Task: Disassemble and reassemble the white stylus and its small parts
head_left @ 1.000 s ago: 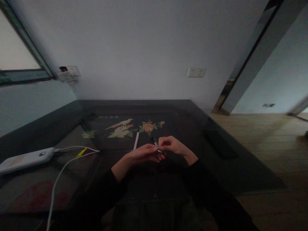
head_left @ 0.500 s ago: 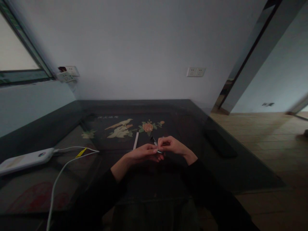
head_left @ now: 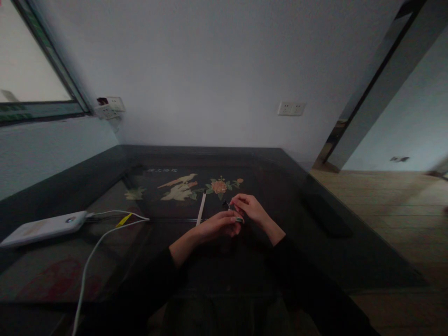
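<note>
My left hand (head_left: 224, 225) is closed around a small slim object (head_left: 239, 219) with a greenish, shiny end showing at the fingertips. A thin dark-tipped piece (head_left: 225, 204) sticks up between the hands, and I cannot tell whether it belongs to the same object. Just above, my right hand (head_left: 251, 208) has its fingers curled together beside that piece. What its fingertips pinch, if anything, is too small to make out. To the left of the hands, a narrow pale strip (head_left: 201, 208) with a dark tip lies on the table.
The dark glossy table (head_left: 280, 182) bears a bird-and-flower picture (head_left: 180, 189). A white power bank (head_left: 45, 228) lies at the left, its white cable (head_left: 91, 255) carrying a yellow tag (head_left: 123, 220). At the right is a dark flat object (head_left: 327, 215). A wall with sockets (head_left: 291, 108) stands behind.
My right hand has lifted slightly from the left fingertips, and a gap now shows between them. The greenish end is more visible. The whole view has shifted a little.
</note>
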Tool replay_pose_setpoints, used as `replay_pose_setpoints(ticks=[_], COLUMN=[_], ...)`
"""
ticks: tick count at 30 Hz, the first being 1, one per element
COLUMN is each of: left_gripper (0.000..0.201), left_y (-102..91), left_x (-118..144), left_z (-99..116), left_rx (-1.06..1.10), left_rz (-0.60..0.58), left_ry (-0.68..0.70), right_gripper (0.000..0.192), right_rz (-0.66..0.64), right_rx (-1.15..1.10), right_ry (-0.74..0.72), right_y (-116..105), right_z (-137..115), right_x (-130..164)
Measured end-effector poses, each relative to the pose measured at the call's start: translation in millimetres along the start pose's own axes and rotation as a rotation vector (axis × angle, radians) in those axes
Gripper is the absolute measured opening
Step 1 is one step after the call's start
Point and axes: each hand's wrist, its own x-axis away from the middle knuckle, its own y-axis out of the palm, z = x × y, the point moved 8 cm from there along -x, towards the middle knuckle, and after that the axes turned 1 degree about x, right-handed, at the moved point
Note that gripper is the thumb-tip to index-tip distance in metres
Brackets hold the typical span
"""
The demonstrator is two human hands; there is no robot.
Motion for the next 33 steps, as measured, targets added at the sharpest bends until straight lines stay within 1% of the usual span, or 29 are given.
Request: replay_pose_setpoints(ticks=[3,5,7,10,12,14,17,20,23,26,29,33], left_gripper=[0.037,0.037,0.039,0.045,0.048,0.05,0.052,0.053,0.051,0.05,0.049,0.048], left_y=[10.5,18.7,26.5,34.5,35.5,35.6,34.7,33.4,32.2,32.4,34.7,39.5], left_x=[0,1,4,7,8,8,7,6,5,6,7,9], left_z=[-8,-13,-17,-21,-25,-29,-33,-35,-38,-39,-37,-35], left_rx=[-0.012,-0.023,-0.034,-0.086,-0.147,-0.206,-0.253,-0.268,-0.251,-0.231,-0.227,-0.256], left_rz=[-0.079,-0.149,-0.219,-0.305,-0.335,-0.375,-0.423,-0.447,-0.457,-0.466,-0.476,-0.527], left_ry=[-0.022,-0.048,-0.069,-0.104,-0.136,-0.167,-0.179,-0.177,-0.178,-0.187,-0.189,-0.204], right_gripper=[0.037,0.032,0.025,0.02,0.022,0.023,0.031,0.037,0.042,0.049,0.045,0.036], right_rz=[-0.081,-0.143,-0.224,-0.286,-0.289,-0.294,-0.278,-0.238,-0.189,-0.179,-0.177,-0.162], right_rx=[0.082,0.132,0.189,0.357,0.549,0.633,0.758,0.909,1.026,1.081,1.096,1.062], right_ry=[-0.021,-0.064,-0.062,0.021,0.133,0.183,0.236,0.27,0.269,0.261,0.268,0.284], right_y=[18,33,52,76,85,92,96,95,95,97,98,95], right_z=[-2,-7,-7,2,15,21,27,28,28,31,32,31], right_x=[-14,-26,-39,-56,-63,-67,-74,-80,-86,-86,-83,-79])
